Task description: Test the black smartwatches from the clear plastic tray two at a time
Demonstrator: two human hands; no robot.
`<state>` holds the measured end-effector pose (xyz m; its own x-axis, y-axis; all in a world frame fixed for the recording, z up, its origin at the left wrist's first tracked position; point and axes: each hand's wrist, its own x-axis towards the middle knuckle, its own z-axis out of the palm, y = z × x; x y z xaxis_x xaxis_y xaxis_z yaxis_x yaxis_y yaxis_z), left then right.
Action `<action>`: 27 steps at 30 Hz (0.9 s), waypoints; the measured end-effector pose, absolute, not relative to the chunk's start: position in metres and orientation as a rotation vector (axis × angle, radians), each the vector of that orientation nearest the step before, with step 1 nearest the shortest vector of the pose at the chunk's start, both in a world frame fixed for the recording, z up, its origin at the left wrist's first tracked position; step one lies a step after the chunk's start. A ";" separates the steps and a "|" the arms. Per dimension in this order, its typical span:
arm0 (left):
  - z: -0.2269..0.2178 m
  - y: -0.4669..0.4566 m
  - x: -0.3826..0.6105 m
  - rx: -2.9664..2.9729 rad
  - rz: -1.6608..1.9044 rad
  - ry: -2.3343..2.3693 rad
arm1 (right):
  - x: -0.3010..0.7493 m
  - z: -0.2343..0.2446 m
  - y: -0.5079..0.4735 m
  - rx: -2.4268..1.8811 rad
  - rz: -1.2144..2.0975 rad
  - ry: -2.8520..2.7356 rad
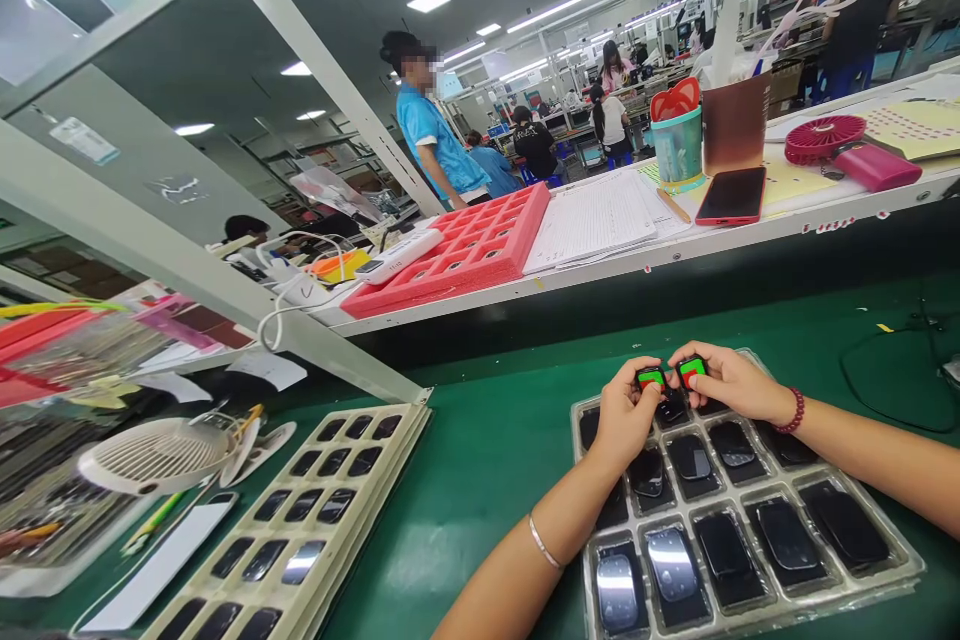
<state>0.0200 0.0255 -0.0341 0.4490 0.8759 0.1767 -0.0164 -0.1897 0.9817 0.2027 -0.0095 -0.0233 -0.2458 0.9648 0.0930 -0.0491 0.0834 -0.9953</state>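
L hand is pinching a small black-framed unit w/ a green-and-red screen, & R hand is pinching a 2nd matching unit. Fingers on both hands are curled together & clamped on the units, hands almost touching, knuckles facing each other. Both units are sitting at approx 2–3 o'clock of the view, right over the far edge of a clear plastic tray; exact screen details are too small to tell. The tray is lying at 4 o'clock on a green bench mat, holding rows of glossy black phone-shaped pieces in separate pockets. A red bead bracelet is sitting on R wrist, a thin metal bangle on L wrist. At 7 o'clock a cream tray is holding more black pieces, w/ a white desk fan beside it at 8 o'clock. Up on the shelf at 12 o'clock a red foam tray is lying next to paper forms; further right at 1 o'clock a red phone, a teal cup & a pink fan are sitting. A co-worker in a blue smock is standing beyond the shelf at 11 o'clock.
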 end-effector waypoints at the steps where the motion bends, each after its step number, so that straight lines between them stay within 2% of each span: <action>1: -0.034 0.025 0.020 1.550 0.974 0.776 | 0.203 -0.024 -0.009 -0.981 1.341 -1.404; 27: -0.028 0.023 0.020 1.517 0.976 0.726 | 0.204 -0.022 -0.011 -0.993 1.319 -1.421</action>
